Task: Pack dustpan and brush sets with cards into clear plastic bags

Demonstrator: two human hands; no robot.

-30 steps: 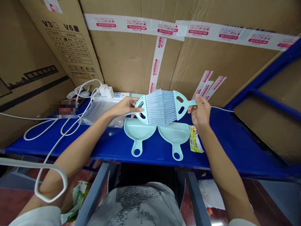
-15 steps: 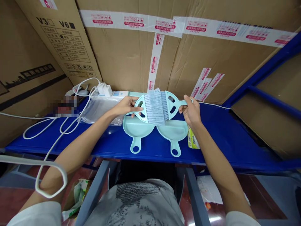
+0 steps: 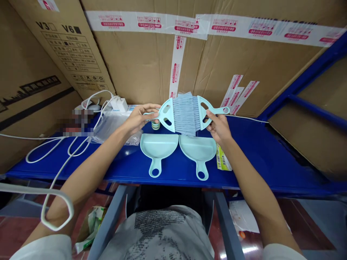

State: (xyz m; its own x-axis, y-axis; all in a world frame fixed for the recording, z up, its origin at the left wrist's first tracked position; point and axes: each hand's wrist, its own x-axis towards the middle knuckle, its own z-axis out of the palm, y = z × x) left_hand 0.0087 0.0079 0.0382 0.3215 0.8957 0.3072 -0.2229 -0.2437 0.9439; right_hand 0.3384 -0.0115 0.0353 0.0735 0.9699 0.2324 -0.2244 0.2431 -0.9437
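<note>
My left hand (image 3: 143,117) pinches the handle of a mint-green brush (image 3: 167,115), whose bristles point right. The head of a second mint-green brush (image 3: 204,112) is held by my right hand (image 3: 218,126), its handle pointing right above the fingers. The grey-blue bristles of the two brushes overlap between my hands, raised over the table. Below them, two mint-green dustpans lie side by side, the left dustpan (image 3: 159,146) and the right dustpan (image 3: 197,148), handles toward me.
The blue table (image 3: 260,155) holds clear plastic bags (image 3: 108,124), white cables, a white plug adapter (image 3: 119,104), a small roll (image 3: 155,125) and a yellow-green packet (image 3: 223,160). Cardboard (image 3: 146,65) stands behind. A blue frame (image 3: 306,104) rises at right.
Both brushes have been raised a little and shifted right. My left hand has moved back onto the handle, and my right hand has moved from the handle to the brush head.
</note>
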